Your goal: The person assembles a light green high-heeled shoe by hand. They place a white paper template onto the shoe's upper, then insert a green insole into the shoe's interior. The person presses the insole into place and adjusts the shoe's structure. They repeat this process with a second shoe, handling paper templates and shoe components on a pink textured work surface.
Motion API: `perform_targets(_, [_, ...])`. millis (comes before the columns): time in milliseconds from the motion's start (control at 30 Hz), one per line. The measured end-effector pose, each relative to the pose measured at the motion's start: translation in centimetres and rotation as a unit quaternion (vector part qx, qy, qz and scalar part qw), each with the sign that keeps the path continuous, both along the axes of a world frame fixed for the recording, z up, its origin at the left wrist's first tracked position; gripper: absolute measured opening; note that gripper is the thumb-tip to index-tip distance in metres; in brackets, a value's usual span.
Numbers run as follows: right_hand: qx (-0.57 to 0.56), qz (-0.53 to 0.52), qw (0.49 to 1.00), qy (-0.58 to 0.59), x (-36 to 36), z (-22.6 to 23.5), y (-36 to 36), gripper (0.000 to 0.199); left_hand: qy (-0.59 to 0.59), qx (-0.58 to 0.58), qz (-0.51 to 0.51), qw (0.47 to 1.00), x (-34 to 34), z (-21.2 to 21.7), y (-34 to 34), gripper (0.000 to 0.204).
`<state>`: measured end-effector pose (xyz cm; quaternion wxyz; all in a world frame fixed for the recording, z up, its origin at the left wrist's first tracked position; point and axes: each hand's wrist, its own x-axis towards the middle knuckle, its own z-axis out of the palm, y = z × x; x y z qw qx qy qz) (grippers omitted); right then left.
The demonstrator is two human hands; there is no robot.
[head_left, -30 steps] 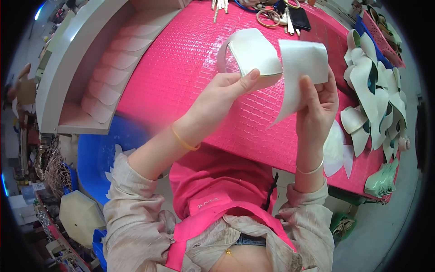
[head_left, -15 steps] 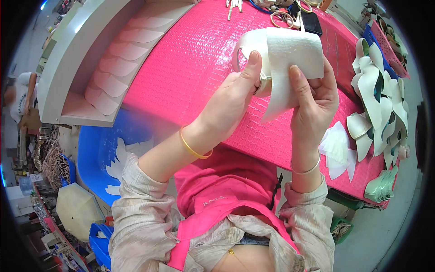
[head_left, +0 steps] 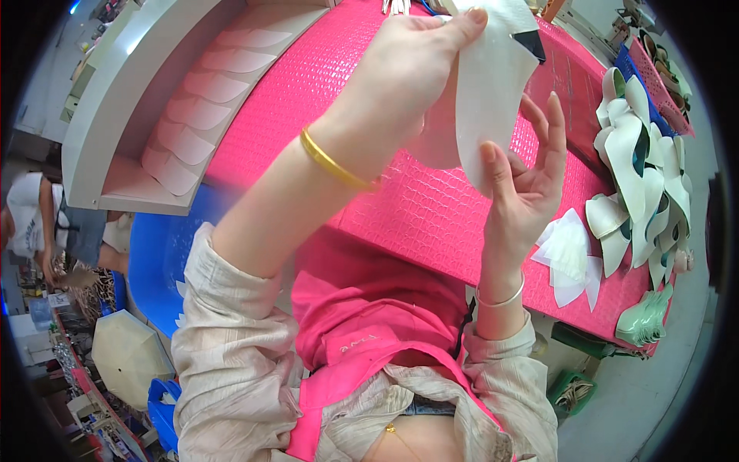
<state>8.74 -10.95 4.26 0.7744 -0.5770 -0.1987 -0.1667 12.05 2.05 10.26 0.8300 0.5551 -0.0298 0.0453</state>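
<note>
A smooth white sheet piece (head_left: 493, 96), which looks like shoe-upper material, hangs over the far part of the pink table. Its top is pinched between the thumb and fingers of my left hand (head_left: 396, 85), which is closed. My right hand (head_left: 527, 173) is at the piece's lower right edge. Its thumb lies on the near face and one finger curls in behind, while the other fingers stretch upward apart from it. Another pale part shows behind the piece, partly hidden by my left hand.
A grey shelf box (head_left: 100, 115) with several overlapping white pieces (head_left: 196, 112) stands left. White shoe uppers (head_left: 635, 169) are heaped right, beside thin white pieces (head_left: 568, 258) and stacked green ones (head_left: 645, 317). A blue bin (head_left: 154, 262) sits below left; a person (head_left: 58, 219) is beyond.
My left hand has moved up and farther away, raising the white piece toward the top edge. My right hand has shifted lower on it, with its fingers more spread. The person at left has moved.
</note>
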Motion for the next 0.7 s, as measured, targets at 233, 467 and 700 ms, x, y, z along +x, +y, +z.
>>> perform_targets(233, [0.009,-0.026,0.999,0.019,1.1,-0.6,0.4,0.063,0.064,0.004,-0.104,0.993,0.4,1.7,0.3,0.039])
perform_targets(467, [-0.158,-0.136,0.978,0.025,3.4,-3.8,0.2,0.055,0.035,0.026,-0.186,0.982,0.9,3.6,1.7,0.042])
perform_targets(700, [-0.089,0.002,0.995,0.041,5.8,-4.2,-2.4,0.041,-0.247,0.179,-0.037,0.952,2.0,-0.4,-0.6,0.018])
